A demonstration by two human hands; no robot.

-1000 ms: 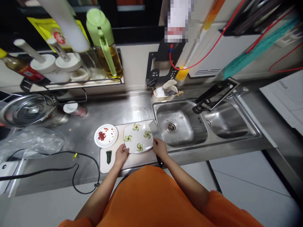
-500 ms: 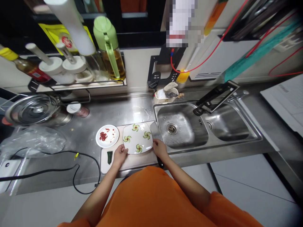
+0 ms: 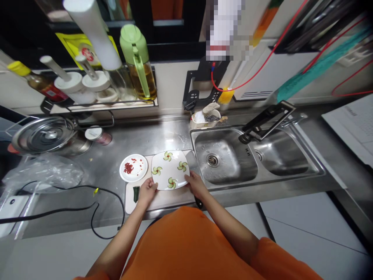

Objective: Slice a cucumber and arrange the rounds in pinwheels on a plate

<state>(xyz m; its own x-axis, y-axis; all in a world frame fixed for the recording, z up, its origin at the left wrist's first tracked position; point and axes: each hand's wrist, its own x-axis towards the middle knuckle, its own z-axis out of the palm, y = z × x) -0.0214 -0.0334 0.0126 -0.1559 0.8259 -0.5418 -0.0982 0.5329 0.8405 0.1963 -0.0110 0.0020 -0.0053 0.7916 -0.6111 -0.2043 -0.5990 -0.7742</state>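
Note:
A white squarish plate (image 3: 169, 175) bears several pinwheels of green cucumber slices (image 3: 168, 156) with red centres. My left hand (image 3: 148, 189) pinches its lower left edge, thumb on the rim. My right hand (image 3: 196, 183) grips its right edge, thumb on top. Beneath the plate is a pale cutting board (image 3: 171, 200). A knife (image 3: 191, 160) lies at the board's right, its black handle partly under my right wrist. Left of my left hand lies a dark green cucumber piece (image 3: 136, 193). A round white plate (image 3: 136, 177) with chopped red bits (image 3: 128, 168) overlaps the board's upper left.
A double sink (image 3: 233, 177) with a black faucet (image 3: 262, 120) is on the right. On the left are a lidded pot (image 3: 49, 136), a plastic bag (image 3: 43, 173), a jar (image 3: 98, 135) and a black cable (image 3: 122, 202). A shelf (image 3: 116, 105) of seasonings and an oil bottle (image 3: 140, 74) hangs behind.
My right thumb has moved further over the plate's right rim. The view has shifted slightly; the plate stays in about the same place over the board.

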